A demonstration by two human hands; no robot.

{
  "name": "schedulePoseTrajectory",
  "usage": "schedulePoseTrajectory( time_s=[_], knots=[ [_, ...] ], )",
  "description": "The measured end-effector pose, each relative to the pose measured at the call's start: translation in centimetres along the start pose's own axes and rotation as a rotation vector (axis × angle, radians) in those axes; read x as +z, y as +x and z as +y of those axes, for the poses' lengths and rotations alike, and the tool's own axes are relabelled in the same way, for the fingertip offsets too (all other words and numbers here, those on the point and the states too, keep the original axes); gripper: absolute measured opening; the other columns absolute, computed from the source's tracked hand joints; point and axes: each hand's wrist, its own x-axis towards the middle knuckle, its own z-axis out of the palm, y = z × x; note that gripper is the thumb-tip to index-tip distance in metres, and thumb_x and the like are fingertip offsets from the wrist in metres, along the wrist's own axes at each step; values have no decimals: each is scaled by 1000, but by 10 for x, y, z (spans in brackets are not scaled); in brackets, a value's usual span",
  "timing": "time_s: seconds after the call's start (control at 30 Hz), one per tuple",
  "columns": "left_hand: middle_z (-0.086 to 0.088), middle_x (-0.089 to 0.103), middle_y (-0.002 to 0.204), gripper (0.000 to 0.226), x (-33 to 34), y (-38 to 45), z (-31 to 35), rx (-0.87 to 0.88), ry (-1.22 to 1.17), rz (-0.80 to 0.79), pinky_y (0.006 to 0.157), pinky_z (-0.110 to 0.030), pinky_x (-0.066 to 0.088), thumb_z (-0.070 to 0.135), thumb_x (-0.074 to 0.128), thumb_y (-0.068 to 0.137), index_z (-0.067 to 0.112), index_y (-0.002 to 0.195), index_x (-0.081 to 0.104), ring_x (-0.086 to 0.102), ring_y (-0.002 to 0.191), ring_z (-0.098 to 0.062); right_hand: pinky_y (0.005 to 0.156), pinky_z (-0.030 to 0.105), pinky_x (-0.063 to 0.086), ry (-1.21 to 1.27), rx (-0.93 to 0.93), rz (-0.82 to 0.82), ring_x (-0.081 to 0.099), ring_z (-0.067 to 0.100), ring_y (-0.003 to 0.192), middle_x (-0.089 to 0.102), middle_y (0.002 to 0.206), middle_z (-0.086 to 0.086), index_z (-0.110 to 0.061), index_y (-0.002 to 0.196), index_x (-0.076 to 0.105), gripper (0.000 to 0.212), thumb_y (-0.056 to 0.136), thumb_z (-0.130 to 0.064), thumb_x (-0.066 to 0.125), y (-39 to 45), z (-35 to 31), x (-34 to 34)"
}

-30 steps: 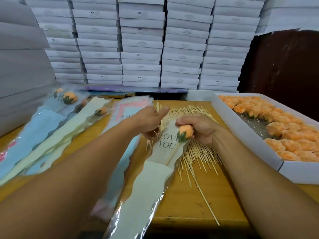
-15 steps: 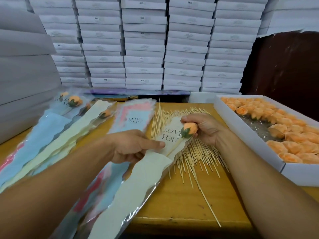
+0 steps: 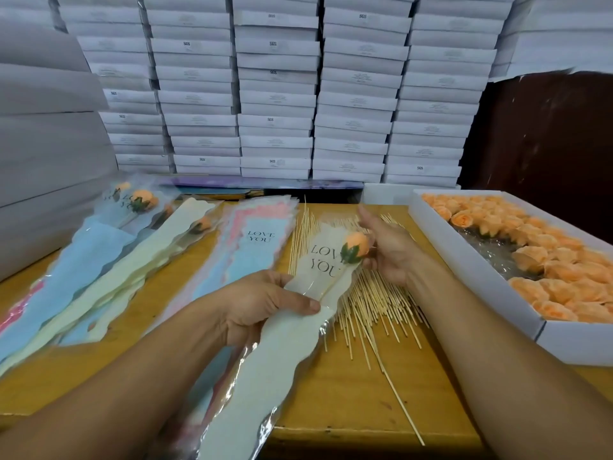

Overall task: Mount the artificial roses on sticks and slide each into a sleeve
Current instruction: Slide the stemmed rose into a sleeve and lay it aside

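A person's left hand (image 3: 265,302) grips a cream "LOVE YOU" sleeve (image 3: 292,330) above the wooden table (image 3: 348,403), an orange rose (image 3: 356,246) on its stick inside; the right hand (image 3: 386,250), fingers spread wide, touches the bloom, loose sticks (image 3: 368,303) beneath.

Bright, even overhead light with soft shadows; wide-angle bending and slight blur toward the edges.

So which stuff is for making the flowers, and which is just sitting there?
For the job:
- orange fabric rose on its stick
- cream "LOVE YOU" plastic sleeve
- pile of thin wooden sticks
- white tray of orange roses
- stack of empty pastel sleeves

Just sitting there:
- wall of stacked white boxes
- dark brown cloth
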Motion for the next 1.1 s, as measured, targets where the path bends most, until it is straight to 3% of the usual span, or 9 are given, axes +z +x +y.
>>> schedulePoseTrajectory(
  time_s=[0.1,0.17,0.3,0.4,0.53,0.73,0.87,0.97,1.1],
  knots=[
    [-22,72,91,36,-3,0,7,32,-74,48,56,-36,59,2,75,73,-2,108,69,72,67,-31,38,25,44,-112,93,-23,66,18,57,76,78,11,-4,115,60,84,81,-80,54,-6,-7,0],
    [-23,72,87,29,-9,0,15,68,-129,90,52,-35,58,1,73,75,-3,103,69,71,63,-31,40,24,44,-237,144,-151,64,17,57,73,80,13,1,109,68,89,80,-81,53,-15,-12,2],
    [-21,72,87,27,-31,6,26,169,-199,250,51,-34,57,1,70,81,-3,106,65,71,61,-28,42,19,45,-455,223,-641,61,14,58,71,81,12,-2,99,74,52,89,-53,68,-44,-15,32],
    [-17,72,85,13,-43,14,30,216,-237,344,52,-34,58,-1,66,87,1,100,66,71,61,-26,40,18,47,-500,271,-853,65,11,57,73,82,10,-8,98,75,26,97,-32,64,-59,-5,67],
    [-15,74,87,16,-52,22,30,255,-259,420,56,-35,59,-2,69,85,3,99,68,71,67,-27,38,16,45,-431,322,-811,66,12,58,73,84,11,-8,87,73,21,98,-22,64,-65,7,86],
    [-19,71,104,37,-48,31,28,291,-272,470,65,-35,59,-1,72,83,-2,119,65,70,75,-27,37,16,42,-346,326,-741,69,12,59,74,87,12,-3,93,71,10,95,-13,68,-64,17,96],
    [-19,71,106,41,-46,27,25,273,-268,406,81,-42,58,6,73,84,-2,123,64,68,83,-29,39,17,45,-320,312,-722,68,13,57,74,85,11,-2,98,68,9,95,-10,67,-64,17,95],
    [-17,74,96,35,-43,15,20,254,-225,346,65,-34,61,13,75,82,0,113,68,71,76,-26,39,17,46,-301,291,-680,66,13,55,74,81,11,0,98,68,10,94,-9,67,-65,14,95],
    [-15,72,82,31,-41,-4,8,208,-104,292,48,-24,53,21,77,73,0,96,74,65,58,-18,39,18,47,-256,224,-579,63,13,53,71,81,15,2,95,69,11,94,-8,67,-65,12,96]
  ],
)
